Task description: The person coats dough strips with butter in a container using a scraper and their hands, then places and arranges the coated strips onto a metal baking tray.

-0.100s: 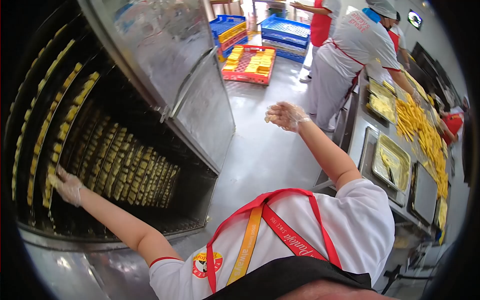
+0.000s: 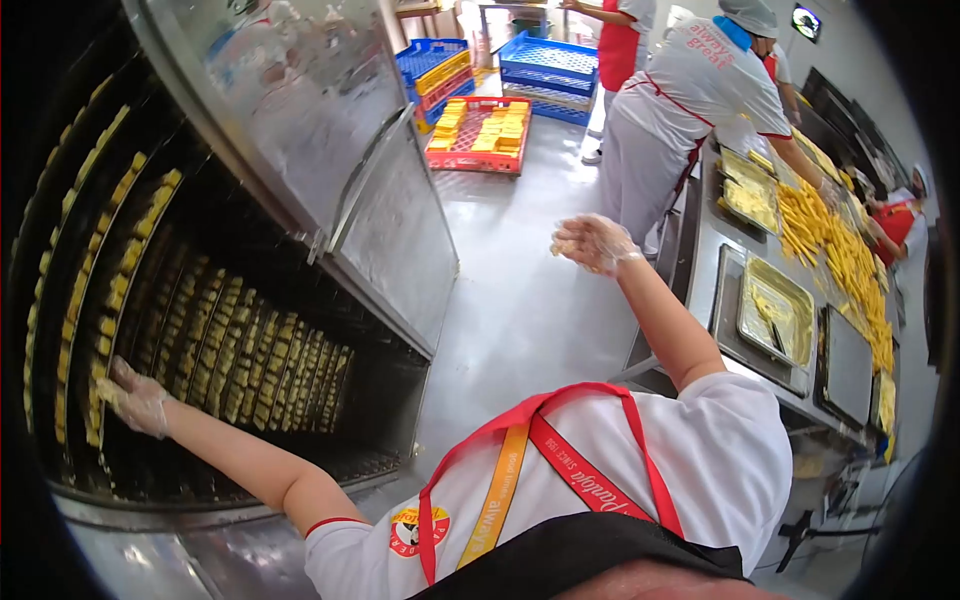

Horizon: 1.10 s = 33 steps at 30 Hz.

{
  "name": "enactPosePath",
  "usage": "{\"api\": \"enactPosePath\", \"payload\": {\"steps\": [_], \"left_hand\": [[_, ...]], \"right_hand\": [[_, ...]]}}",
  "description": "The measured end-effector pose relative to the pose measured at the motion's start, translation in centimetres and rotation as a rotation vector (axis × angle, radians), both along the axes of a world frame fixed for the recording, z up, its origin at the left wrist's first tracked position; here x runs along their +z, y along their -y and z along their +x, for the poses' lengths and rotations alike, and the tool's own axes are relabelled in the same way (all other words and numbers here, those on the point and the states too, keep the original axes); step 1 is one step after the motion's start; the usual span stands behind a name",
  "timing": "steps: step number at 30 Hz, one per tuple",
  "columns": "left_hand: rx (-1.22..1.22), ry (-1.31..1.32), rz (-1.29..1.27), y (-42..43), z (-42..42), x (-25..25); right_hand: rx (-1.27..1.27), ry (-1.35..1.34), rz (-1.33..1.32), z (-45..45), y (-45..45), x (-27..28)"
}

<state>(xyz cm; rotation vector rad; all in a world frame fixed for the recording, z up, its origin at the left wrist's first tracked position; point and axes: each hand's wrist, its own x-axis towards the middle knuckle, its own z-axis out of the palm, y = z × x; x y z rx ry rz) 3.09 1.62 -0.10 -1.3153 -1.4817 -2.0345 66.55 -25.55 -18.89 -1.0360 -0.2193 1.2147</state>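
Note:
My left hand (image 2: 140,400), in a clear plastic glove, reaches into a tall metal cabinet (image 2: 395,400) lined with racked trays. Its fingers close on the near end of a tray (image 2: 128,270) that bears rows of small yellow pieces; yellow smears show on the fingertips, and the tray's underside is hidden. More trays (image 2: 240,345) with similar pieces fill the cabinet's depth. Out over the floor is my right hand (image 2: 597,243), also gloved. It holds nothing, fingers apart and slightly bent, with pale residue at the tips.
The cabinet's metal door (image 2: 400,240) stands open. A red crate (image 2: 475,160) with yellow blocks sits on the floor near stacked blue crates (image 2: 548,62). At right, a co-worker (image 2: 690,90) leans over a table holding yellow sticks (image 2: 840,260) and a smeared metal pan (image 2: 795,295).
The view has shifted slightly, so the crates and table appear farther left. My right hand appears a little lower and farther right. My left hand stays at the tray.

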Motion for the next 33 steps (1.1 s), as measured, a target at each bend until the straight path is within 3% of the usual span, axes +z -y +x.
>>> {"api": "enactPosePath", "payload": {"steps": [1, 2, 4, 5, 6, 9, 12, 13, 15, 18, 20, 22, 23, 24, 25, 28, 30, 32, 33], "left_hand": [[-0.251, 0.267, 0.112, 0.3, 1.4, -0.2], [-0.779, 0.722, 0.361, 0.1, 2.2, -0.4], [-0.365, 0.168, 0.208, 0.7, 3.6, -1.8], [0.040, -0.208, 0.026, 2.0, 4.5, -2.9], [0.050, -0.242, 0.043, 3.3, 7.0, -3.6], [-0.464, 0.023, 0.007, 7.5, 17.4, -3.6], [-0.958, 0.111, -0.281, 14.5, 30.0, -5.0], [-0.977, -0.213, -0.323, 17.3, 34.1, -5.8], [-1.588, -0.082, -0.437, 24.5, 42.6, -9.7], [-2.358, -0.322, -0.541, 38.0, 53.2, -14.8], [-2.558, -0.342, -0.630, 45.8, 60.2, -21.8], [-2.421, -0.683, -0.439, 56.4, 63.2, -20.1], [-2.338, -0.830, -0.333, 61.8, 64.7, -19.1], [-2.149, -1.121, -0.240, 66.1, 65.7, -21.5], [-2.266, -1.070, -0.090, 70.4, 66.5, -20.6], [-2.474, -1.091, 0.379, 80.9, 70.4, -19.5], [-2.608, -1.257, 0.525, 86.9, 72.1, -19.6], [-2.768, -1.551, 0.514, 93.0, 73.5, -18.6], [-3.044, -1.244, 0.258, 96.6, 73.7, -17.4]], "right_hand": [[-0.043, 0.031, -0.029, 0.2, 2.7, 1.0], [-0.085, 0.052, -0.050, 0.0, 4.7, 1.7], [-0.166, 0.095, -0.033, -0.1, 6.7, 1.6], [-0.201, 0.087, -0.029, 0.1, 8.1, 1.3], [-0.237, 0.079, -0.030, 0.4, 9.8, 1.1], [-0.211, 0.188, 0.045, 0.3, 14.5, 1.9], [-0.209, 0.400, 0.046, 0.8, 21.0, 3.0], [-0.229, 0.462, 0.035, 1.0, 23.2, 3.2], [-0.249, 0.576, 0.045, 2.0, 28.2, 2.6], [-0.241, 0.670, 0.114, 2.7, 35.7, 2.1], [-0.284, 0.459, 0.204, 2.2, 40.2, 1.3], [-0.360, 0.163, 0.318, 1.3, 44.8, 1.8], [-0.381, 0.025, 0.407, 2.6, 47.6, -0.8], [-0.409, -0.108, 0.504, 3.9, 50.3, -3.2], [-0.735, -0.083, 0.416, 3.0, 53.0, 1.0], [-0.914, 0.168, 0.339, 7.4, 63.8, -1.5], [-1.220, 0.174, 0.029, 7.5, 70.5, -1.3], [-1.431, 0.139, 0.097, 8.0, 77.7, -2.9], [-1.530, 0.128, 0.133, 8.3, 81.2, -4.1]]}}
